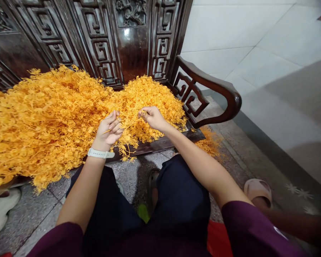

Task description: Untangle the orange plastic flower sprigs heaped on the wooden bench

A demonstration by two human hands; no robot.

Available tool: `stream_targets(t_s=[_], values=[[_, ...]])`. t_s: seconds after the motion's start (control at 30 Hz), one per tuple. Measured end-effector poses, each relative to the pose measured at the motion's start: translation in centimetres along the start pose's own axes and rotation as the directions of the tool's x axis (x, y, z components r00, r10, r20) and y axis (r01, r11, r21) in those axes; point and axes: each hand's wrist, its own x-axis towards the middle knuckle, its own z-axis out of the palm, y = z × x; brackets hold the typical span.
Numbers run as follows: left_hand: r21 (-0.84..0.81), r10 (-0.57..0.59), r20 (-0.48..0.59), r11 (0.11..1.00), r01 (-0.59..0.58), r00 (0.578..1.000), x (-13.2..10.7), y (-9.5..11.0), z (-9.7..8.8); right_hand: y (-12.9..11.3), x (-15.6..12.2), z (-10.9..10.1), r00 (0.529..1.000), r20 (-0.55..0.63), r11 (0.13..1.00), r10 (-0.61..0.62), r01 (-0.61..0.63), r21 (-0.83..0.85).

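Note:
A large heap of orange-yellow plastic flower sprigs (50, 117) covers the seat of a carved dark wooden bench. In front of a smaller mound of sprigs (152, 92), both my hands are raised close together. My left hand (111, 131), palm turned up and wearing a pale watch band, has its fingers curled around a thin orange-yellow plastic stem (107, 131). To its right, my right hand (153, 117) pinches a small orange-yellow plastic sprig (142, 113) between thumb and fingertips. Loose sprigs (127, 153) hang over the seat edge just below my left hand.
The bench's curved armrest (230, 96) stands to the right, and its carved backrest (133, 53) rises behind the heap. More orange-yellow pieces (210, 142) lie on the floor below the armrest. Slippers are on the floor at left (2, 210) and right (258, 191).

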Motion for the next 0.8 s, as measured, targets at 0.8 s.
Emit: stream_targets(t_s=[0.8], values=[[-0.197,0.148,-0.225,0.961,-0.194,0.963,-1.5,4.6,-5.6,-0.2,-4.1,-5.1,0.920,0.294,0.950,0.258,-0.298,0.098]])
